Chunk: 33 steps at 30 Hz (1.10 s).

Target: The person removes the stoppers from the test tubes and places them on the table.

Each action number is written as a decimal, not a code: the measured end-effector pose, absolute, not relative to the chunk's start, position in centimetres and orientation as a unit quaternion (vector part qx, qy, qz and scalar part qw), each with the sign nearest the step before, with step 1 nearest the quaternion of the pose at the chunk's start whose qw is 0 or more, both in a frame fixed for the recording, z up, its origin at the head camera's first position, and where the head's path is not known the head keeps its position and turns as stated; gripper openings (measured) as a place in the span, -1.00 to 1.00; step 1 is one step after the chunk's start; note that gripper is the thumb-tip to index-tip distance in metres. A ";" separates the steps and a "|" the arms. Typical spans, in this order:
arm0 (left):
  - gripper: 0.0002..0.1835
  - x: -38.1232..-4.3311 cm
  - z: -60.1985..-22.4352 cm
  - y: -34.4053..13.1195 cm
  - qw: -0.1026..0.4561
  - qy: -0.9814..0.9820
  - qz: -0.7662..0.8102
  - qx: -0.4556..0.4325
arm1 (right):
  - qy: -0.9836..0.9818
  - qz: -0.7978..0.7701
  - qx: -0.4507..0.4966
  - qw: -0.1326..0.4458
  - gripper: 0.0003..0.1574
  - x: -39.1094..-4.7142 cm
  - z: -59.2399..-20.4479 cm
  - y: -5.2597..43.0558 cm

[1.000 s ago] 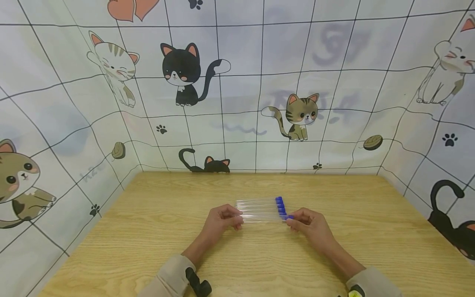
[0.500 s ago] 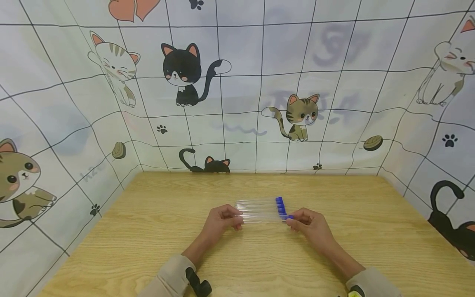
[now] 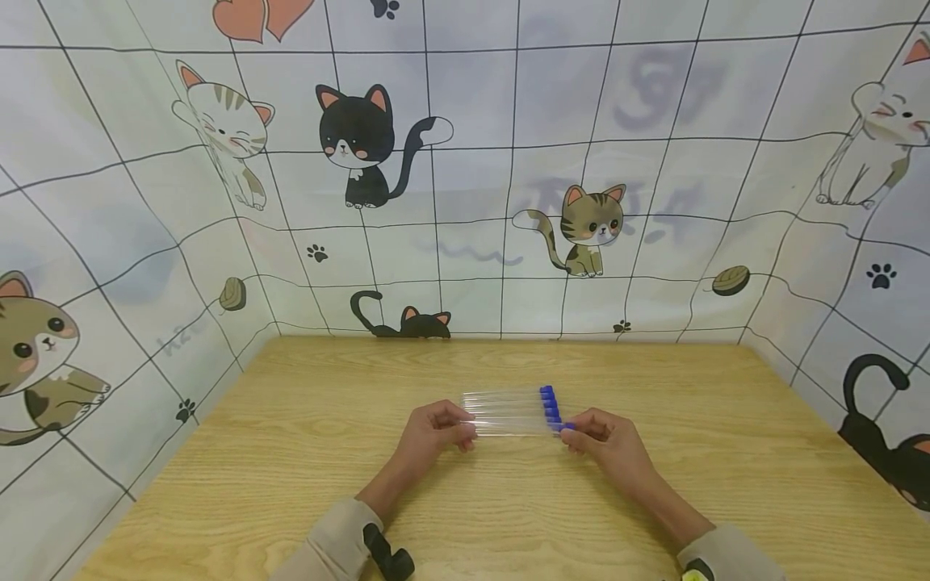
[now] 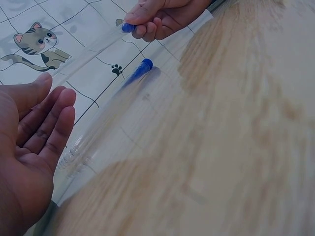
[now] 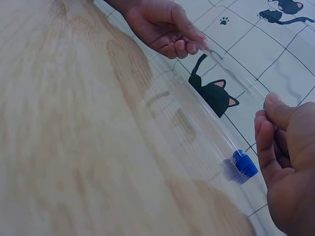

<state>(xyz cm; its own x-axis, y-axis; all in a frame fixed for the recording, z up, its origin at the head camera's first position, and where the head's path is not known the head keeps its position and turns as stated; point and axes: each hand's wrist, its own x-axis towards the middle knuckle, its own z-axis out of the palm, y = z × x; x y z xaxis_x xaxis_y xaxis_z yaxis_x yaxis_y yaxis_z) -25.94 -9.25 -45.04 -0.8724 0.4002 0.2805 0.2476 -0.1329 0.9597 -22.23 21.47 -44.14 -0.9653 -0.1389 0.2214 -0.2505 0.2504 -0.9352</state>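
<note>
Several clear test tubes (image 3: 501,398) with blue caps lie side by side on the wooden table, caps to the right. One more capped test tube (image 4: 91,53) is held level above the table, just in front of that row. My left hand (image 3: 433,430) pinches its clear end between thumb and fingers. At the other end, my right hand (image 3: 612,444) pinches the blue cap (image 4: 128,28), mostly covered by the fingertips in the right wrist view. Below it, the lined-up caps (image 5: 244,163) show in the right wrist view.
The wooden table (image 3: 291,452) reaches back to a white cloth wall (image 3: 472,194) printed with cats and grid lines. The same cloth stands at the left and right sides. A black strap mount (image 3: 388,553) sits on the left sleeve.
</note>
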 end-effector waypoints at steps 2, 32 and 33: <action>-0.68 -25.9 -45.1 -9.3 0.052 0.656 0.712 0.245 | -0.782 0.608 0.130 0.042 -0.70 -22.2 -44.2 21.5; -0.68 -26.0 -45.1 -9.3 0.045 0.664 0.711 0.227 | -0.748 0.634 0.197 0.008 -0.71 -22.3 -44.1 21.8; -0.67 -26.0 -45.1 -9.3 0.044 0.663 0.711 0.230 | -0.746 0.636 0.197 0.007 -0.71 -22.3 -44.1 21.8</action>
